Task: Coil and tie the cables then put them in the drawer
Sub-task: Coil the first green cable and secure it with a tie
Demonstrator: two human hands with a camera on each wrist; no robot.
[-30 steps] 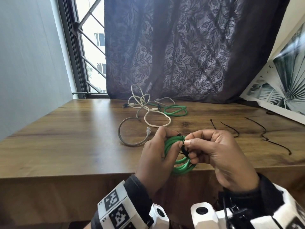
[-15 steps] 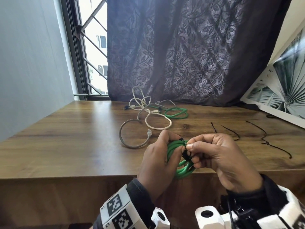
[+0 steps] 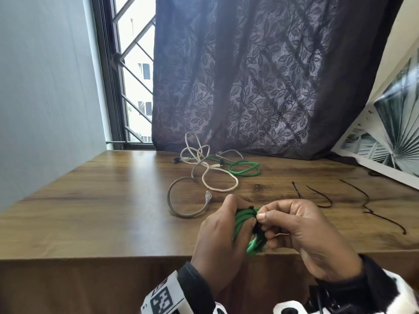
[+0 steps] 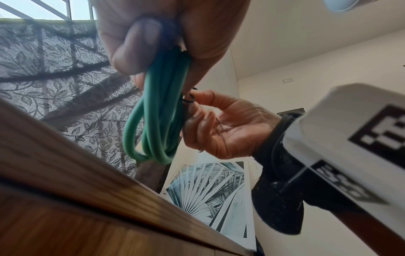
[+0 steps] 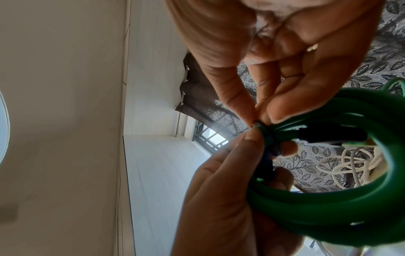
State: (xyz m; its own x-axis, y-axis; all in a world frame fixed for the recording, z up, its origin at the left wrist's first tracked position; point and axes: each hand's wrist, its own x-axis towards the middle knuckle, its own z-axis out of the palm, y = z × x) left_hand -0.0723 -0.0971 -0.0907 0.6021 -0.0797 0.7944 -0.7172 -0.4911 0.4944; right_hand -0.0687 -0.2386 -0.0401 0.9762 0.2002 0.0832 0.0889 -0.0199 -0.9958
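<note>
A coiled green cable (image 3: 243, 222) (image 4: 157, 124) (image 5: 328, 204) hangs over the front edge of the wooden table (image 3: 113, 211). My left hand (image 3: 223, 232) grips the coil with fingers curled round it. My right hand (image 3: 292, 225) pinches a thin black tie (image 4: 188, 101) (image 5: 268, 138) wrapped round the coil's strands. Farther back lie a grey cable (image 3: 181, 200), a white cable (image 3: 210, 175) and another green cable (image 3: 244, 167), all loose and tangled. No drawer shows in any view.
Several loose black ties (image 3: 322, 196) lie on the table to the right. A framed palm-leaf picture (image 3: 390, 137) leans at the far right. A dark leaf-patterned curtain (image 3: 249, 75) hangs behind the table, with a barred window (image 3: 133, 75) and a grey wall at the left.
Both hands stay at the green coil by the table's front edge. The right thumb and fingertip have shifted slightly up along the black tie.
</note>
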